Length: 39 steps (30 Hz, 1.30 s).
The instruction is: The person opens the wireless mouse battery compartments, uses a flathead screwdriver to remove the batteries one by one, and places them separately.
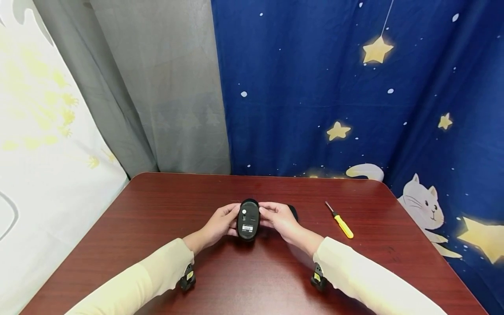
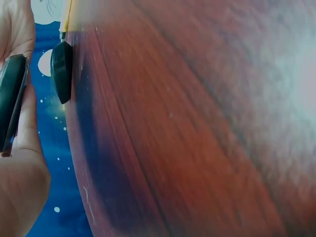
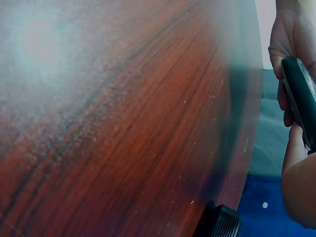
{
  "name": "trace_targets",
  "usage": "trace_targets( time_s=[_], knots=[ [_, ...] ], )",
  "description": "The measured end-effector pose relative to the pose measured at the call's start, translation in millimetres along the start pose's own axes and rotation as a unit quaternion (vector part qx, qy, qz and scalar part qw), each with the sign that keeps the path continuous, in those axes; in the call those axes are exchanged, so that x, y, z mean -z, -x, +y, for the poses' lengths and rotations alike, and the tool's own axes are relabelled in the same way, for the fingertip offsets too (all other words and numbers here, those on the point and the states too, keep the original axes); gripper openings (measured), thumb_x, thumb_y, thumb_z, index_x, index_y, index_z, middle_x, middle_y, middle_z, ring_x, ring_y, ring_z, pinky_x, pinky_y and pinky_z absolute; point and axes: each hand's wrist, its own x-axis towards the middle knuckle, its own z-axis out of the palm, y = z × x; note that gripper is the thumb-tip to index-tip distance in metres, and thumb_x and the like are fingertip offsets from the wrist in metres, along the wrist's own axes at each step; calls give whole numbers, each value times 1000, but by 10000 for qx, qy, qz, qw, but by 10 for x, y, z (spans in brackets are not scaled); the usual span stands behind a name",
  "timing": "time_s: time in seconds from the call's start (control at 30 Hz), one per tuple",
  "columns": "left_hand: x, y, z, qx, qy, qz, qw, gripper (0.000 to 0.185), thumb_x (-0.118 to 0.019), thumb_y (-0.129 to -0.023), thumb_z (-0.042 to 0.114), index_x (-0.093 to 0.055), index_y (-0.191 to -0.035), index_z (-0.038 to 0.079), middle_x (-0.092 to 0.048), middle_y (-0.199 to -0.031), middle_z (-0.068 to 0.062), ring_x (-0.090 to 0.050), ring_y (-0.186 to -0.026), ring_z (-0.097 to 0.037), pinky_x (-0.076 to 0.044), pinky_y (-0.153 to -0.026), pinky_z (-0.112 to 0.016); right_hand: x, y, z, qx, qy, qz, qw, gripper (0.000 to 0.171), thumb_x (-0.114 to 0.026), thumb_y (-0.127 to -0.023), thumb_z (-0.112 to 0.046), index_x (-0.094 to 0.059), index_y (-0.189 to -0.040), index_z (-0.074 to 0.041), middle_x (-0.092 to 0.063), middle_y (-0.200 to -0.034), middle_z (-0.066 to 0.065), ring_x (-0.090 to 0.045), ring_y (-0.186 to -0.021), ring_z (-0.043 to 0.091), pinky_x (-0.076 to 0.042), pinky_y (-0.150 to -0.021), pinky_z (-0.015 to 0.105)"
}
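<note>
Black mouse [image 1: 247, 220], underside up, held above the worktop [image 1: 157, 218] between both grips: left hand [image 1: 218, 223] and right hand [image 1: 278, 218] curl around its sides. Beyond the right grip lie a black cover [image 1: 293, 212] and a yellow screwdriver [image 1: 341, 222].

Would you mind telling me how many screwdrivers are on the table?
1. The yellow-handled screwdriver lies on the table, to the right of the right hand. Both hands hold the upturned mouse; nothing suggests a hidden one.
</note>
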Motion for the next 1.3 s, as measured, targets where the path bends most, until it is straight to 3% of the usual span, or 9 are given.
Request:
trace_targets(
  time_s=[0.27,0.43,0.53,1.0,1.2,1.3],
  knots=[
    [-51,46,8,166,113,-195,9996,47,-42,-106,28,-40,-141,-3,-64,-114,-20,-68,-91,-26,-58,-67,-41,32,50,2,-17,-36,38,10000,34,-53,-98,-1,-52,-128,14,-65,-113,22,-67,-93,19,-55,-83,40],
    [-46,55,3,193,9,-422,9989,54,-61,-96,12,-38,-142,-2,-60,-122,-22,-67,-95,-25,-57,-75,-42,65,48,25,-33,-11,-54,10000,35,-53,-98,-3,-51,-129,14,-65,-114,22,-67,-94,20,-54,-84,40],
    [-39,58,-3,148,59,-580,9982,62,-65,-90,1,-34,-144,-2,-58,-127,-24,-66,-99,-26,-56,-80,-44,89,44,41,-15,-26,-109,9999,36,-54,-98,-4,-50,-130,14,-65,-115,22,-67,-95,20,-54,-85,39],
    [-41,87,8,100,222,-769,9967,71,-66,-86,-5,-30,-147,1,-57,-127,-23,-65,-101,-27,-55,-83,-44,128,78,5,57,92,-245,9996,42,-60,-95,-5,-50,-133,9,-64,-117,21,-67,-95,20,-55,-82,40],
    [-56,97,-4,81,258,-750,9968,71,-65,-86,-6,-30,-148,2,-58,-126,-23,-66,-101,-28,-55,-82,-44,131,104,0,288,324,-381,9983,49,-66,-90,-2,-50,-136,5,-61,-123,24,-66,-99,20,-53,-86,44],
    [-68,97,-14,41,274,-793,9965,71,-65,-87,-6,-30,-148,2,-58,-125,-23,-66,-100,-28,-55,-81,-44,134,111,1,473,527,-413,9966,53,-67,-87,0,-50,-137,4,-61,-122,23,-65,-100,19,-54,-84,40]
  ],
)
